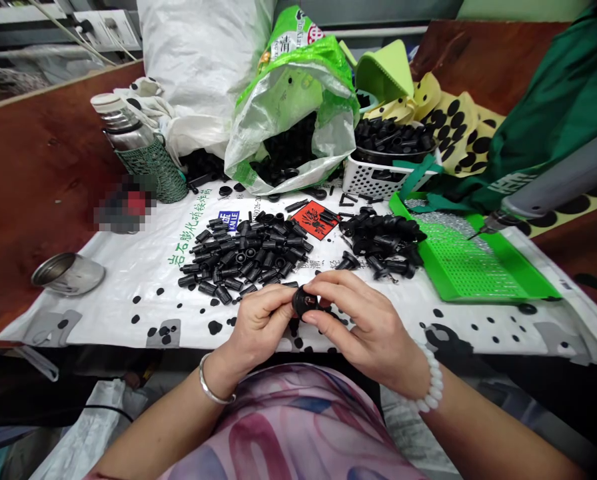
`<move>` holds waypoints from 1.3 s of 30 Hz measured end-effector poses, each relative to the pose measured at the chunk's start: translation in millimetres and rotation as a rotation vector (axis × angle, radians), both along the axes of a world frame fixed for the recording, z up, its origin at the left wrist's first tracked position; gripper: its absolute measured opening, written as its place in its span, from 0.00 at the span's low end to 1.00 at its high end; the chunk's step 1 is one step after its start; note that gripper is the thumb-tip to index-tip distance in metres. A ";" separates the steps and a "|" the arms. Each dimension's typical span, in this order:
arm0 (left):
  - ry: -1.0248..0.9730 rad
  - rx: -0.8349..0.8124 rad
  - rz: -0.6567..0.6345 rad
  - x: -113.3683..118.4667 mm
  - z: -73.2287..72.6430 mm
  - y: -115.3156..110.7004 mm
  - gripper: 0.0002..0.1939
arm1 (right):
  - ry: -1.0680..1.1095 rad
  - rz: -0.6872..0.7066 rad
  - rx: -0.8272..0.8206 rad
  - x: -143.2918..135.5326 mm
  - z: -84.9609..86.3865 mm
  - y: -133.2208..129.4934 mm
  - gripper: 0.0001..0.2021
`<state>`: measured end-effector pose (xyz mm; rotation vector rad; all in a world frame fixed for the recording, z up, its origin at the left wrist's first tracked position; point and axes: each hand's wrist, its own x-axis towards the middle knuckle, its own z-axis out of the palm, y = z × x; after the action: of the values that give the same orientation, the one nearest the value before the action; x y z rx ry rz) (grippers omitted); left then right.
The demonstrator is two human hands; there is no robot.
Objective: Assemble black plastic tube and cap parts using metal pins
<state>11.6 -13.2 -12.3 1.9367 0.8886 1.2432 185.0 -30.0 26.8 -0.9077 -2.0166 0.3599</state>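
My left hand (258,327) pinches a small, round black part (301,301) from one side, my right hand (368,323) gripping its other side between thumb and fingertips; it has a dark rim and a coppery bit inside, and sits at the near edge of the white sheet (138,267). Leftward, there's open sheet between the metal cup (78,275) and a heap of black pieces (243,257); rightward, another black pile (381,247) touches the green tray (493,291). Black dots speckle the sheet; behind stand a flask (151,163), an open green bag (251,123) and a white basket (371,177).
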 end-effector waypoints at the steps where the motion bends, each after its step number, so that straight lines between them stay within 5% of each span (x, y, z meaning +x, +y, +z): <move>1: 0.009 0.010 0.008 0.4 -0.1 -0.5 0.09 | 0.014 0.010 -0.011 -1.0 -1.0 -0.3 0.10; 11: 0.027 0.145 0.011 -0.3 -3.6 -7.1 0.10 | 0.196 -0.043 -0.047 -11.7 -19.1 -13.9 0.12; 32: 0.453 0.295 -0.144 29.2 2.6 -2.4 0.10 | 0.324 -0.285 -0.096 26.6 -56.0 -33.4 0.07; 39: 0.633 0.404 0.032 41.7 10.6 19.1 0.12 | 0.542 -0.441 -0.170 52.3 -65.6 -30.5 0.04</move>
<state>53.3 5.8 -1.6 2.7305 1.0240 0.8696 237.4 -60.5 -38.8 -1.1807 -1.2674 0.4721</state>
